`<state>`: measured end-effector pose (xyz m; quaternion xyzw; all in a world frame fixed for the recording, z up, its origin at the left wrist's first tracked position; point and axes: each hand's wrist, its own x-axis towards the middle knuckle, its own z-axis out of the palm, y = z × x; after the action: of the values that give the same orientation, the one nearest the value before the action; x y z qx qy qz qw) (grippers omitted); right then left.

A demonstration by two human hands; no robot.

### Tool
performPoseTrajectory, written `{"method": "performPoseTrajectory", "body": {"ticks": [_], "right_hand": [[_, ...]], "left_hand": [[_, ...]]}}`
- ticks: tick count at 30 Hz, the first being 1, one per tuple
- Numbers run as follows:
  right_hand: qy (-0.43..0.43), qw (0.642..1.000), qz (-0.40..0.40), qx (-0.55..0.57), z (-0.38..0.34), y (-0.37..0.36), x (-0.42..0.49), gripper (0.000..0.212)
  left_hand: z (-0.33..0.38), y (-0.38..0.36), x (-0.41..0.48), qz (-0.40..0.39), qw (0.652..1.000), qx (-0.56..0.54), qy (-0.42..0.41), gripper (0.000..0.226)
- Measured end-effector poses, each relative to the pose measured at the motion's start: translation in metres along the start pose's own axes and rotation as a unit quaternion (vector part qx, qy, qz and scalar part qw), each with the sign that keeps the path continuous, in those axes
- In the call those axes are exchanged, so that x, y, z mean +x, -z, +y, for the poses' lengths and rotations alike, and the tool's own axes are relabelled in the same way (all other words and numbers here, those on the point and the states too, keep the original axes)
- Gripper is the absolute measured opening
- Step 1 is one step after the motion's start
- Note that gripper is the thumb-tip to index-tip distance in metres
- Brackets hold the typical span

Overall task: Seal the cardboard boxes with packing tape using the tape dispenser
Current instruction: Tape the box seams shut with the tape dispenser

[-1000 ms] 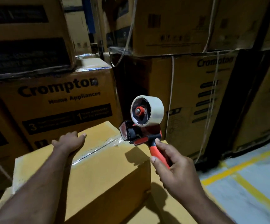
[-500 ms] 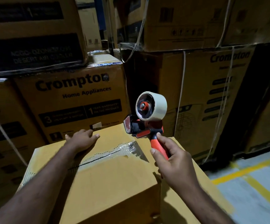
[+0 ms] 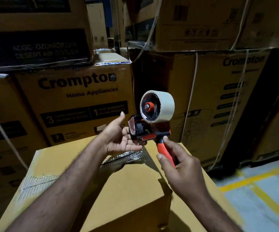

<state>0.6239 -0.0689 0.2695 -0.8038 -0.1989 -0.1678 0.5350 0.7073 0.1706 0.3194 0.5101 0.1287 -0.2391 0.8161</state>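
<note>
From the head view, the right hand [image 3: 182, 166] curls its fingers around the red handle of the tape dispenser [image 3: 152, 124], held above the far edge of the near cardboard box [image 3: 127, 190]. The left hand [image 3: 118, 138] lies palm up, fingers loosely together, just left of the dispenser's front. Clear tape [image 3: 127, 156] crosses the box top. Printed cartons [image 3: 78, 101] are stacked behind.

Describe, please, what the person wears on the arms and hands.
Nothing visible: no sleeves reach into the picture. The left hand and the right hand wear no gloves, and no watch, bracelet or ring shows.
</note>
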Motion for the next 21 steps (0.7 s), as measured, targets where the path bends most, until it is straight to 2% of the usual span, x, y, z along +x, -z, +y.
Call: {"method": "performPoseTrajectory", "body": {"ticks": [2, 5, 9, 11, 16, 21], "right_hand": [[0.019, 1.000, 0.002, -0.003, 0.001, -0.001, 0.000, 0.056], [0.034, 0.999, 0.020, 0.000, 0.004, -0.003, 0.000, 0.058], [0.054, 0.998, 0.033, -0.003, 0.004, -0.002, 0.004, 0.058], [0.068, 0.997, 0.037, -0.015, 0.006, -0.001, 0.006, 0.057], [0.082, 0.996, 0.032, -0.020, 0.007, 0.000, 0.011, 0.057], [0.101, 0.993, 0.034, -0.046, 0.007, -0.002, 0.019, 0.057]], "left_hand": [[-0.005, -0.004, 0.000, -0.010, 0.999, -0.053, 0.009, 0.086], [-0.009, -0.013, 0.002, 0.005, 0.991, -0.132, -0.006, 0.060], [-0.006, -0.019, 0.004, 0.018, 0.990, -0.136, -0.035, 0.023], [0.003, -0.017, 0.005, 0.034, 0.995, -0.085, -0.037, 0.012], [0.022, -0.011, 0.009, 0.057, 0.997, 0.048, -0.029, 0.013], [0.047, 0.008, 0.017, 0.016, 0.965, 0.259, -0.028, 0.014]]}}
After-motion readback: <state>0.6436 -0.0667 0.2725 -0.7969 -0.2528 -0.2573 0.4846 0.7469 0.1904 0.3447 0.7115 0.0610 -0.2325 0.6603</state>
